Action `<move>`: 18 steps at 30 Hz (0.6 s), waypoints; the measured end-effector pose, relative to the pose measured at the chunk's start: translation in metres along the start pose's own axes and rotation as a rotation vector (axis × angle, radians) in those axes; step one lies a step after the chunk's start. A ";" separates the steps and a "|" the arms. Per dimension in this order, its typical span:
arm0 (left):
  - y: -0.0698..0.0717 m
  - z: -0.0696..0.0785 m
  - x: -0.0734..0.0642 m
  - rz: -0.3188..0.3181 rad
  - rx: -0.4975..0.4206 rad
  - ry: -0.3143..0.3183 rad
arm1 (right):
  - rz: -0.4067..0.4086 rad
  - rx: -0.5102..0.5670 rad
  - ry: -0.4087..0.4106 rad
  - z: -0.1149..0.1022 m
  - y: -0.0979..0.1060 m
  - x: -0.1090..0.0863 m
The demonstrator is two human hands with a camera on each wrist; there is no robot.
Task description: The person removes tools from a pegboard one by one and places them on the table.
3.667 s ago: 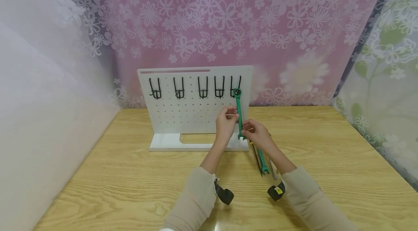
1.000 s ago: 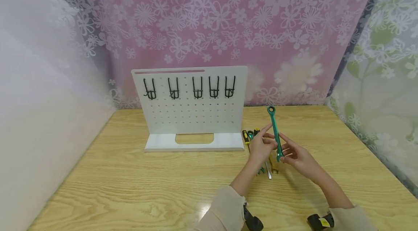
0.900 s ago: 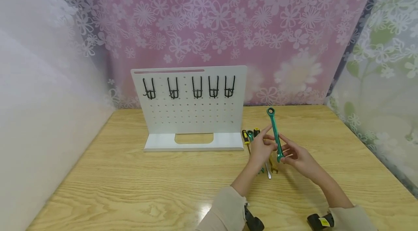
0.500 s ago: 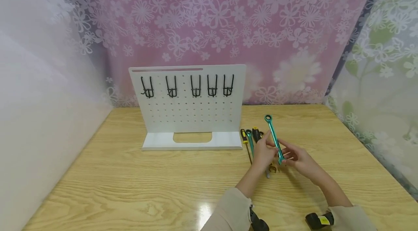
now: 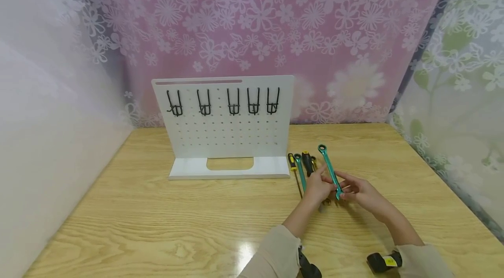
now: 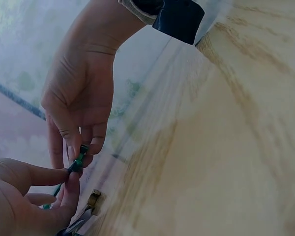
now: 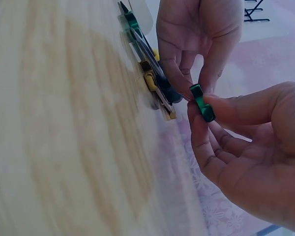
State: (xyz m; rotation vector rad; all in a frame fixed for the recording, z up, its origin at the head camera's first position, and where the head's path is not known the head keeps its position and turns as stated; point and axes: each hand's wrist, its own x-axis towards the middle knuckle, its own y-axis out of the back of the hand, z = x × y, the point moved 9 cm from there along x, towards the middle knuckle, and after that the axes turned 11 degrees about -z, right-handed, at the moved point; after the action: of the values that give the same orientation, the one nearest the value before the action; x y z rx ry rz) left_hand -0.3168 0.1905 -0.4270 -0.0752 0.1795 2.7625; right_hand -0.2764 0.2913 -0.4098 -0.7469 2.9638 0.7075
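Observation:
A green combination wrench point(image 5: 330, 171) is held above the table, its ring end up and leaning left, its open end down. My left hand point(image 5: 318, 186) pinches its lower part between thumb and finger. My right hand point(image 5: 366, 195) pinches the open end, seen close up as a green tip point(image 7: 202, 103) in the right wrist view. Beneath and beside my left hand lie a thin screwdriver point(image 5: 292, 162), a second green wrench point(image 5: 301, 171), a thicker black-and-yellow screwdriver point(image 5: 307, 164) and a gold-coloured wrench point(image 5: 313, 161), partly hidden by that hand.
A white pegboard point(image 5: 230, 151) on a flat base stands left of the tools. Several black double-prong hooks point(image 5: 253, 103) line its upper part, with nothing hanging on them. Floral cloth point(image 5: 260, 15) hangs behind the wooden table point(image 5: 157, 217).
First at the rightmost hook, the wrench has moved right, away from the board, in both hands. Over the last second its ring end has dropped and tilted left; the hands have lowered slightly.

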 end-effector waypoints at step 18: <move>-0.014 -0.010 -0.008 -0.012 -0.288 0.032 | -0.061 0.105 0.012 0.010 0.007 -0.005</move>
State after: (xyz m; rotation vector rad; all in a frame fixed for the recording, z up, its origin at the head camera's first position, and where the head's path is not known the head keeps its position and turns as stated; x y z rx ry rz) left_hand -0.3042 0.1993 -0.4382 -0.1948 -0.2109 2.7562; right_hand -0.2764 0.3036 -0.4156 -0.8331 2.9473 0.5416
